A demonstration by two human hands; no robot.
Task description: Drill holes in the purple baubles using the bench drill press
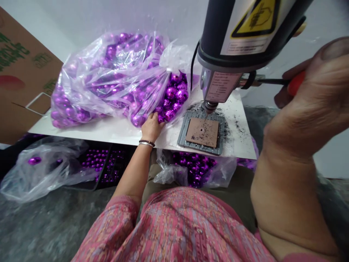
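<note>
My left hand (152,128) is reaching to the mouth of the plastic bag (109,80) on the worktop (114,134), fingers touching the purple balls (174,95); I cannot tell whether they are gripping one. My right hand (311,105) is closing around the red knob (296,83) of the drill press (231,40), whose bit (206,115) is pointing down over the brown block (202,132).
</note>
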